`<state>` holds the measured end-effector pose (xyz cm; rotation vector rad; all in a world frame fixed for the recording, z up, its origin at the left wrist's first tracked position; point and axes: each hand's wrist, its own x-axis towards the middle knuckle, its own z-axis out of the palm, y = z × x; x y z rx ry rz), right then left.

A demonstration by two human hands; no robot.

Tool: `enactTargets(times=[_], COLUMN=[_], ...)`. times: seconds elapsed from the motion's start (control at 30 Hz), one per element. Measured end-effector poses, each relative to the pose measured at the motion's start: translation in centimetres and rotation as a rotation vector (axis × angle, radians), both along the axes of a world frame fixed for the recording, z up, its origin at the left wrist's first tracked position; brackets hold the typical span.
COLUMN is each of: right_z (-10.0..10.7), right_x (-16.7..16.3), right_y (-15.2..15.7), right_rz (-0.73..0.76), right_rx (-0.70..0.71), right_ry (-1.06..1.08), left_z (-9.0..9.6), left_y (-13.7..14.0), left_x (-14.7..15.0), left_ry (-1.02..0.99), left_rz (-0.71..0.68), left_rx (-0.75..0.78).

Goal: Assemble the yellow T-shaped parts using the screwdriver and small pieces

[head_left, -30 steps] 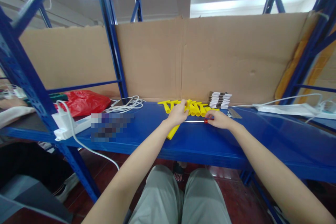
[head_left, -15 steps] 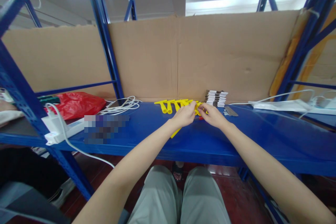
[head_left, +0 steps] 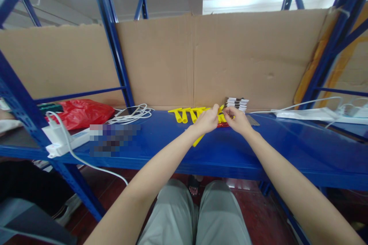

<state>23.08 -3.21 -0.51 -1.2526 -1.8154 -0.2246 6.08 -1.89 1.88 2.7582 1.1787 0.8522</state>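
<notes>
My left hand (head_left: pixel 207 119) is closed around a yellow plastic tool (head_left: pixel 198 141). Its handle sticks out below the hand, and its other end shows above the fingers. Just to the right, my right hand (head_left: pixel 236 118) has thumb and fingertips pinched together close to that end; whatever they hold is too small to make out. Several yellow plastic tools (head_left: pixel 184 116) with hollow round handles lie in a row behind and left of my left hand. More yellow pieces and a red item (head_left: pixel 222 125) show beneath and between the hands, partly hidden.
A stack of small white-and-black packs (head_left: pixel 237 103) stands against the cardboard panel (head_left: pixel 247 53). Beside it lies a flat grey piece (head_left: pixel 253 120). To the left are coiled white cables (head_left: pixel 138 114), a red plastic bag (head_left: pixel 86 114) and a power strip (head_left: pixel 69 141). Blue posts frame the blue shelf (head_left: pixel 172 153).
Both hands have shifted slightly right, and the yellow tool's upper end now rises above my left fingers. My right hand has drawn a little away from my left. The view has tilted slightly.
</notes>
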Motion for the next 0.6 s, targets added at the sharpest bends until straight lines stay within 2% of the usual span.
enactTargets(times=[0.13,0.3,0.4,0.5,0.6], right_z=[-0.1,-1.1,-1.6,-1.8,-1.5], right_x=[1.1,-0.4,-1.3,-1.3,-0.4], right_y=[0.2,0.3,0.3,0.3,0.3], right_rz=[-0.084,-0.348,-0.436,-0.456,-0.433], right_rx=[-0.039,-0.271,-0.255,-0.211,-0.263], right_ry=[-0.011,-0.331,-0.454,-0.44,-0.315], left_z=[0.0,-1.0,-1.3,-1.4,-1.6], left_y=[0.0,-0.3,-0.5,-0.5,-0.2], left_x=[1.2,2.7,3.1,2.9,2.3], left_ry=[-0.037,-0.008,-0.023,-0.044,-0.089], left_rz=[0.039,0.072,0.063,0.044,0.069], left_rx=[-0.022,-0.056,-0.076,-0.077,-0.091])
